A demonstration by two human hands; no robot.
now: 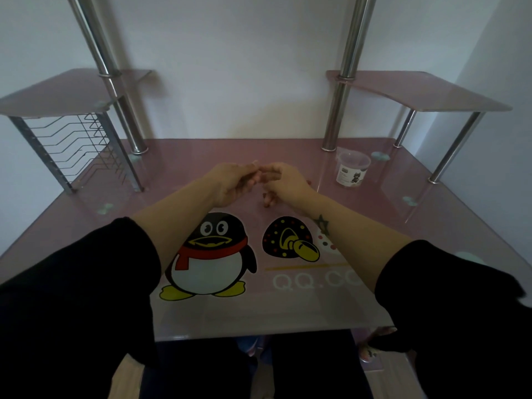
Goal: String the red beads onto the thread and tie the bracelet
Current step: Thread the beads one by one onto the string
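Note:
My left hand (233,182) and my right hand (285,182) meet fingertip to fingertip above the middle of the pink glass desk (201,318). Both pinch at the same spot, thumbs against forefingers. What lies between them is too thin and small to make out; it is most likely the thread. Small reddish spots, perhaps red beads (266,202), show under my right hand's curled lower fingers. Another reddish spot (308,182) lies on the glass just right of that hand.
A clear plastic tub with a label (351,170) stands at the back right of the desk. Chrome posts (335,122) carry two raised pink shelves (431,90). A wire rack (72,145) hangs under the left shelf. A penguin print covers the near middle.

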